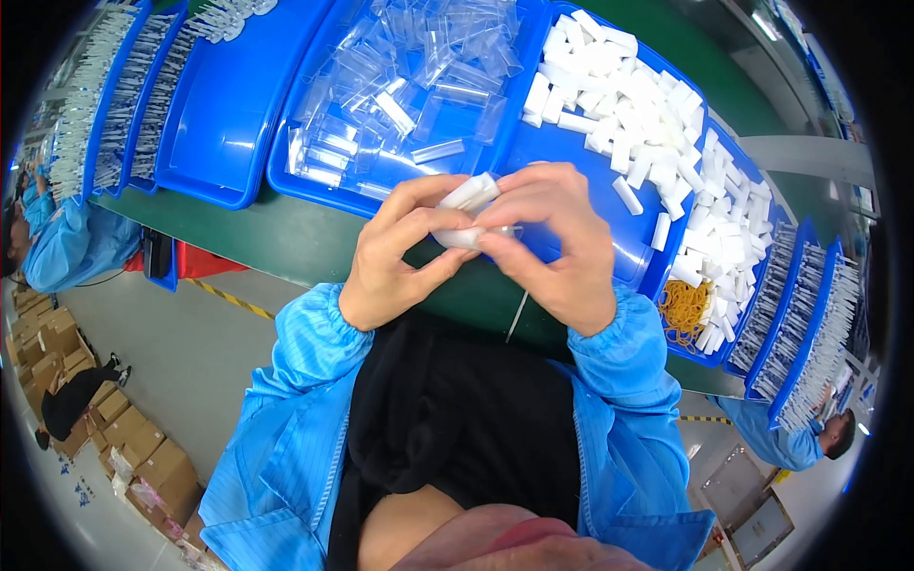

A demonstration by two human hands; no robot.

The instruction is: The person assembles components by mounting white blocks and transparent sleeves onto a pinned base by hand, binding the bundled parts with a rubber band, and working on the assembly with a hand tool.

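Both hands meet over the front edge of the trays, fingers pinched together. My left hand [395,249] grips two short white blocks from the left: an upper white block [470,193] and a lower white block [457,238]. From the right, my right hand [568,238] closes on the same pair with thumb and fingertips. Something clear, like a plastic sleeve [511,231], shows at the lower block's right end; how far it covers the block is hard to see. A blue tray [278,181] beyond my left hand holds many clear plastic sleeves [462,76].
Loose white blocks [633,114] fill blue trays at the right, beside yellow-brown rubber bands [684,309]. Stacked racks of small clear parts [804,333] stand far right, others [86,105] far left. A blue tray [214,114] sits left on the green table [200,228]. Other people are visible at both sides.
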